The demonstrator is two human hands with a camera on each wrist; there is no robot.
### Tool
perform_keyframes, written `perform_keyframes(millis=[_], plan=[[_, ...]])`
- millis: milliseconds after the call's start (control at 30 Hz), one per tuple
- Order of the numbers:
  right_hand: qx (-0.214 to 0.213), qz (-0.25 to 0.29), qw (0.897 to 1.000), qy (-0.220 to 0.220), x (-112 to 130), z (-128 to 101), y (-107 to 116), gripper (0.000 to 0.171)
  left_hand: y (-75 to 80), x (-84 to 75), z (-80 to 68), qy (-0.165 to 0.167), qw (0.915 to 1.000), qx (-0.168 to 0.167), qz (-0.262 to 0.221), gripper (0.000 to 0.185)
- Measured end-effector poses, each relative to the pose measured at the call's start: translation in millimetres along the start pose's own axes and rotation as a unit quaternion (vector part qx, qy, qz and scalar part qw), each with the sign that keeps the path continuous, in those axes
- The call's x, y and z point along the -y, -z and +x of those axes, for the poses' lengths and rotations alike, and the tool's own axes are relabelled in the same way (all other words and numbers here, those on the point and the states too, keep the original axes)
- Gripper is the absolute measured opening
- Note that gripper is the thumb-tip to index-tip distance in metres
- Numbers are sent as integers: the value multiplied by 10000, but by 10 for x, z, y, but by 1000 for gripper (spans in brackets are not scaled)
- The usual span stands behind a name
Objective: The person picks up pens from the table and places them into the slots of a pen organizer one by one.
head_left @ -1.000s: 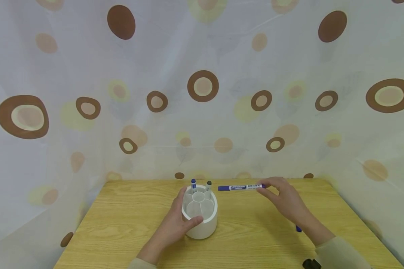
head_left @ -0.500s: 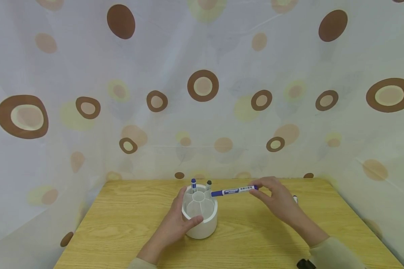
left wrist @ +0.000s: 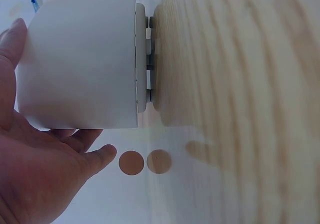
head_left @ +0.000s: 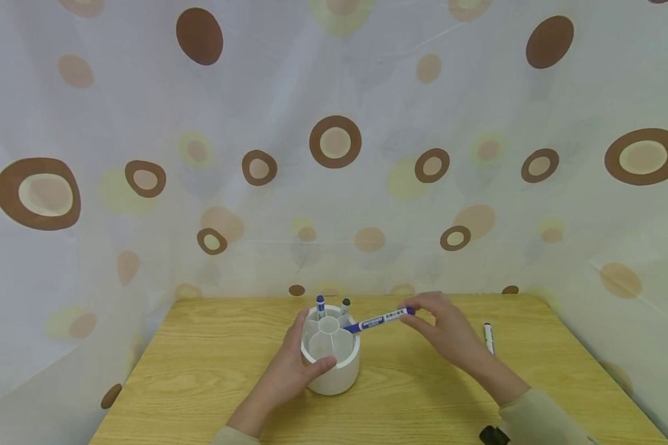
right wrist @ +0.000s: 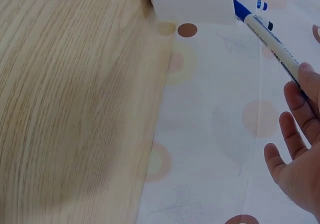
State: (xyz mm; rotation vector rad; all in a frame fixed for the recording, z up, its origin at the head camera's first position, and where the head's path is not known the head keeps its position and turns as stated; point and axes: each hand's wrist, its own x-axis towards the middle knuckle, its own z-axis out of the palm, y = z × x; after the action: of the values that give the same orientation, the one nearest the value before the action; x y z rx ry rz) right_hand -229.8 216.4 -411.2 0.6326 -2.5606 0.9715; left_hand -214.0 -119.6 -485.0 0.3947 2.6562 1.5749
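Observation:
A round white pen holder (head_left: pixel 334 378) with several compartments stands on the wooden table. My left hand (head_left: pixel 291 369) grips its left side, thumb over the near rim; the left wrist view shows the smooth outer wall (left wrist: pixel 82 61) between thumb and fingers. Between thumb and fingertips, my right hand (head_left: pixel 451 330) pinches a blue whiteboard marker (head_left: pixel 380 321) by its end. The marker tilts down to the left, its blue cap at the holder's right rim. A blue-capped marker (head_left: pixel 320 306) and a black-capped marker (head_left: pixel 345 307) stand in the rear compartments.
Another marker (head_left: pixel 488 339) lies on the table (head_left: pixel 211 346) to the right, partly hidden by the right forearm. A black object (head_left: pixel 493 435) shows at the right sleeve. Behind the table hangs a pale sheet (head_left: pixel 334 204) with brown and yellow spots.
My right hand has moved left, bringing the marker's capped end from beside the holder to its rim and tilting it down. The marker on the table has come into view. My left hand stays put.

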Motion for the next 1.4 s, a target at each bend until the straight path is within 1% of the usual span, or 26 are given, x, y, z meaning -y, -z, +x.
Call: perform_keyframes(millis=[233,400,600,833,1000,1167,1233,1300,1400], plan=[[29,94,9999,59,35,46,-62,16,-7,20,7,-41,10000,-25,-6,116],[26,182,9997,165,39,74,-112,19,-8,27,9,-61,10000,-35,34,116],[79,317,9994,107,64,99,-146,24,-8,27,8,-66,10000,-17,21,118],[113,467,9988,27,104,114,-179,26,-9,29,7,-92,9999,-9,74,116],[133,587,9982,-14,119,104,-195,29,2,14,-16,-264,9995,-38,141,104],[145,634,9979,-20,114,100,-216,31,18,1,-23,-468,9989,-36,-18,79],[148,645,9978,-5,110,99,-225,31,21,0,-20,-521,9986,-43,-31,72],[165,680,9975,3,108,99,-228,32,21,6,-14,-558,9984,-74,4,69],[226,723,9971,4,109,99,-229,32,18,18,-3,-573,9983,-120,46,69]])
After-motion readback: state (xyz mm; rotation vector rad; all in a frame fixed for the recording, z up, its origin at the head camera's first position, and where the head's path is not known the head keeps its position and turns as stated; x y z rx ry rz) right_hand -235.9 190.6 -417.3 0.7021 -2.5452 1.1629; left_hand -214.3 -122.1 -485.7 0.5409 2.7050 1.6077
